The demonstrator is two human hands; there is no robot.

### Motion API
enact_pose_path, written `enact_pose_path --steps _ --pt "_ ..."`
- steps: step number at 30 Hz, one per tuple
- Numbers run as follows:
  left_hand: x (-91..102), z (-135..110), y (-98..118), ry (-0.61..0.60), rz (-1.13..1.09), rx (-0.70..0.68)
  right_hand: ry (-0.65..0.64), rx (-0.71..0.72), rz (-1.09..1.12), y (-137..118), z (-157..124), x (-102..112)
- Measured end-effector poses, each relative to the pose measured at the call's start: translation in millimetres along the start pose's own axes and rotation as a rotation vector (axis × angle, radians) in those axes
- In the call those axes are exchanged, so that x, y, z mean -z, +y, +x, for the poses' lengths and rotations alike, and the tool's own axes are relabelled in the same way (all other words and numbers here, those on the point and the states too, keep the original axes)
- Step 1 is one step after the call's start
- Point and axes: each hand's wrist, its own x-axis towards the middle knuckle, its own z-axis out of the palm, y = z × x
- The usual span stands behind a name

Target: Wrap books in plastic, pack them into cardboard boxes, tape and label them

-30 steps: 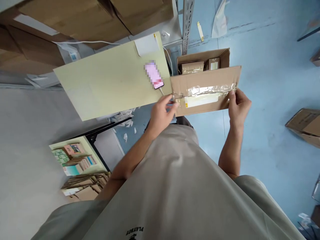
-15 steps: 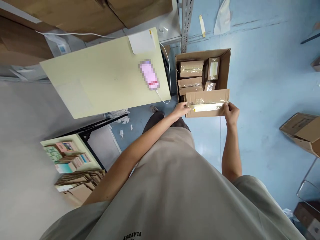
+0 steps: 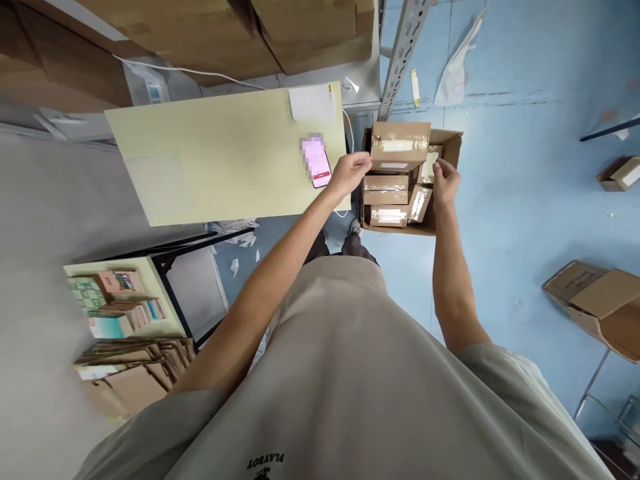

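Observation:
A small taped cardboard box with white labels lies at the upper left of a larger open carton, on top of other boxes. My left hand is at its left edge, fingers stretched out, with the fingertips at or against the cardboard. My right hand is off the box's right side, thumb and fingertips pinched together above a labelled box. Nothing shows in that pinch. Below lie a taped box, a labelled box and a slanted box.
Left of the carton stands a pale yellow table bearing a phone and white paper. A metal rack post rises behind. Another open carton is at the right. Flattened cardboard is stacked at lower left.
Both hands have moved up and forward from the near side of the carton. The box they held between them now lies at the carton's upper left. The view has shifted.

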Motion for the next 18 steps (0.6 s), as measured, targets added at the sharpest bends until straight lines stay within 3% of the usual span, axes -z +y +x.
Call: enact_pose_path --steps 2,5,7,10,13,18 --pt "25.0 -47.9 8.4 0.008 -0.031 0.04 0.078 -0.084 0.028 -19.9 -20.3 -12.9" --pt "59.1 -116.3 10.3 0.085 -0.074 0.11 0.039 -0.111 0.033 -52.4 -56.7 -30.4" --pt "79.0 -149.5 4.7 0.175 -0.114 0.164 0.028 -0.107 0.039 -75.0 -78.1 -41.3" --pt "106.3 -181.9 -6.7 0.295 -0.193 0.223 0.014 -0.078 0.038 -113.8 -103.6 -59.2" --pt "134.9 -206.1 -14.5 0.359 -0.283 0.197 -0.027 -0.011 0.027 -161.5 -126.2 -84.7" --pt "197.4 -249.0 -23.5 0.428 -0.392 0.111 -0.144 0.097 0.025 -249.0 -169.9 -156.8"
